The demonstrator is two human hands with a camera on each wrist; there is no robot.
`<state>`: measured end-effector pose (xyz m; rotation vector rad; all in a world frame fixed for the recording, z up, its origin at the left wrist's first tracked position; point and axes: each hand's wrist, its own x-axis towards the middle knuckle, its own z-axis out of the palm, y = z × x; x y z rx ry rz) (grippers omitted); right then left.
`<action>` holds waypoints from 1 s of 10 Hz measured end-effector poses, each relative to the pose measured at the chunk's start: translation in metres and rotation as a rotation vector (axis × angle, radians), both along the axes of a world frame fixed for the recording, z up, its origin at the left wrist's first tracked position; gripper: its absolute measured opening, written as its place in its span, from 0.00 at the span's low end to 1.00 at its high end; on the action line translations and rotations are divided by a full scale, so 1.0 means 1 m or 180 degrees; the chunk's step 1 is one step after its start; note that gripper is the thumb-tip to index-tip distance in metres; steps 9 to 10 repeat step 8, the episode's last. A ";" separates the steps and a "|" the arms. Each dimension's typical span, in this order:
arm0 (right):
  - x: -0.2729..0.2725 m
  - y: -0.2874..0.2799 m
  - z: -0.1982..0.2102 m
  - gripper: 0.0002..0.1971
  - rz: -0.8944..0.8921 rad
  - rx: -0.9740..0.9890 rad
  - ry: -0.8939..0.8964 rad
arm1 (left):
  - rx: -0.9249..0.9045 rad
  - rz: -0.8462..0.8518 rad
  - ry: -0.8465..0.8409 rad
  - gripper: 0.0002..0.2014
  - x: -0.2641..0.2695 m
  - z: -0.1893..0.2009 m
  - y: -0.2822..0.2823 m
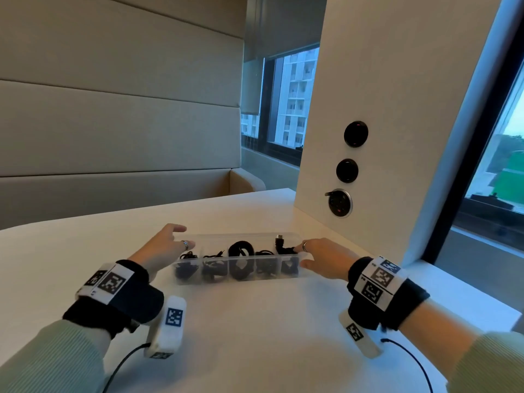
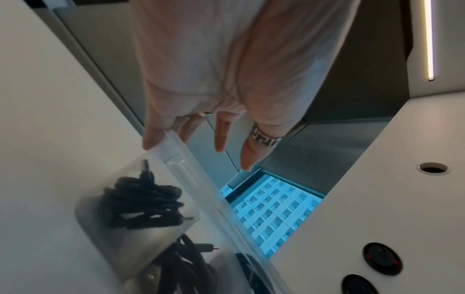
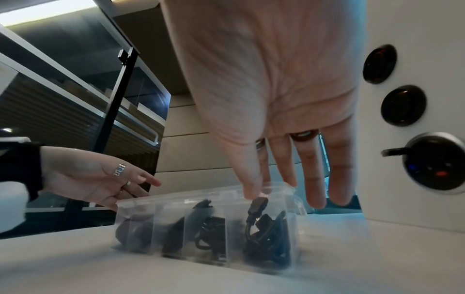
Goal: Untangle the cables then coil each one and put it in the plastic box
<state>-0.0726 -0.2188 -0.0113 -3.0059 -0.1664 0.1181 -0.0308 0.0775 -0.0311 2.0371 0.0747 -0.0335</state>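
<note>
the left hand [image 1: 166,248] sits at the left end of the clear plastic box [image 1: 255,275], fingers [image 2: 220,135] straight and spread; in the left wrist view its thumb [image 2: 153,137] touches the box's end rim and nothing is gripped. the right hand [image 1: 323,258] is at the right end, fingers straight and apart, thumb [image 3: 251,179] resting on the rim just above a black plug [image 3: 258,203] that sticks up from the rightmost compartment. whether the thumb touches the plug itself cannot be told. both hands wear rings, and each wrist carries a black band with printed marker tags [image 1: 378,279] and a white camera block [image 1: 168,326] trailing a thin black lead.

the box lies lengthwise left to right on the table, between the two hands, divided into five compartments. each compartment holds a bundle of black cables [image 1: 241,249]; the middle one looks like a neat round coil, the others are looser bundles. the box is blurred in both wrist views.

the white table [image 1: 255,336] under the box is otherwise bare near the person. just right of the box a white partition [image 1: 382,109] rises from the table, with three round black sockets [image 1: 355,134] in a column; the lowest has a metal ring and a small plug in it. behind the table's far edge is a beige padded bench back [image 1: 113,109]. windows [image 1: 295,100] at the far side and the right show buildings outside.
</note>
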 end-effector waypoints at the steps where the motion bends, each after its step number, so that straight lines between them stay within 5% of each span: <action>1: -0.004 -0.013 0.003 0.23 -0.0228 -0.0110 0.0109 | 0.0144 -0.0417 0.0091 0.27 -0.002 -0.001 -0.017; 4: -0.015 -0.030 0.008 0.25 -0.0472 -0.0351 0.0107 | 0.1033 -0.0756 0.0060 0.37 -0.005 -0.004 -0.069; 10: 0.000 -0.055 0.005 0.23 -0.0259 0.0057 0.0331 | 0.1848 -0.0853 0.0076 0.33 0.035 -0.021 -0.068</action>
